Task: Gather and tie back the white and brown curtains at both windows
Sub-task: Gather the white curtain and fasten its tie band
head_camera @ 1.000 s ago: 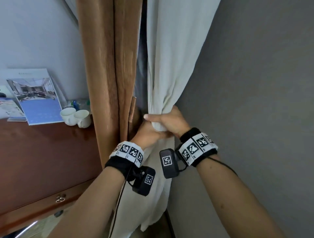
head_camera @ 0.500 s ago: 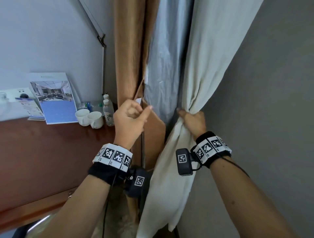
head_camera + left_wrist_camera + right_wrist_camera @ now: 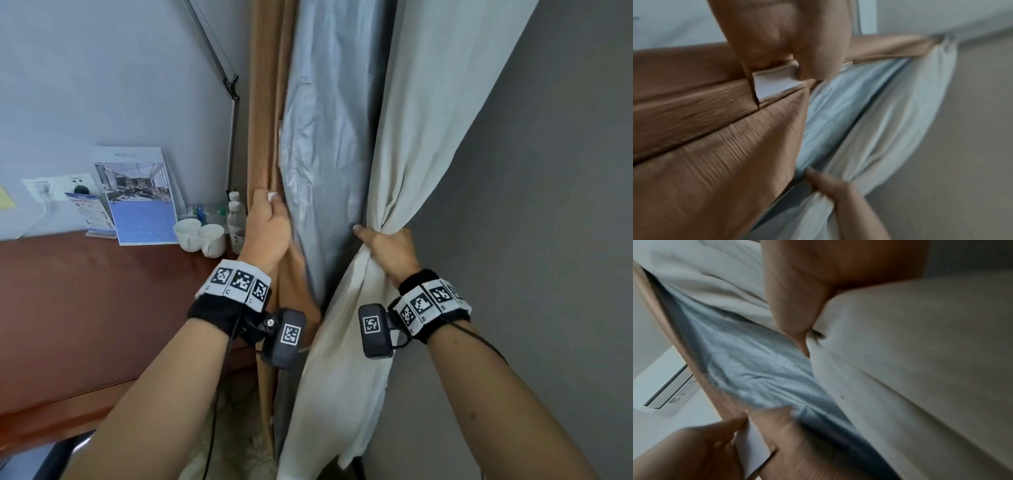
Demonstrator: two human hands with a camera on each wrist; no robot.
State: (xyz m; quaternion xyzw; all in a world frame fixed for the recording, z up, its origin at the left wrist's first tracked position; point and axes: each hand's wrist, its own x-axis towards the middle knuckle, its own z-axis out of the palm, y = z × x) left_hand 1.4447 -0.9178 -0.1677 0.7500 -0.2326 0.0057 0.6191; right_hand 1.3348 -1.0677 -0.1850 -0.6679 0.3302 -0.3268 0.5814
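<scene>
A brown curtain (image 3: pixel 263 113) with a silvery-grey lining (image 3: pixel 325 137) hangs in the room corner. To its right hangs a white curtain (image 3: pixel 424 137). My left hand (image 3: pixel 269 222) pinches the brown curtain's edge together with a small white tab (image 3: pixel 777 81), shown close in the left wrist view. My right hand (image 3: pixel 387 246) grips the white curtain bunched at mid height against the grey wall, its thumb pointing left. In the right wrist view the white curtain (image 3: pixel 910 345) fills the right side and the lining (image 3: pixel 756 366) the middle.
A reddish-brown desk (image 3: pixel 85 291) stands at the left with two white cups (image 3: pixel 200 236), small bottles (image 3: pixel 236 219), a calendar (image 3: pixel 137 195) and a wall socket (image 3: pixel 61 188). A grey wall (image 3: pixel 548 205) closes the right side. A metal rod (image 3: pixel 233 120) runs beside the brown curtain.
My hands have separated: the left left the white bundle and moved left and up to the brown curtain's edge. The right kept its grip on the white curtain, drawing it right.
</scene>
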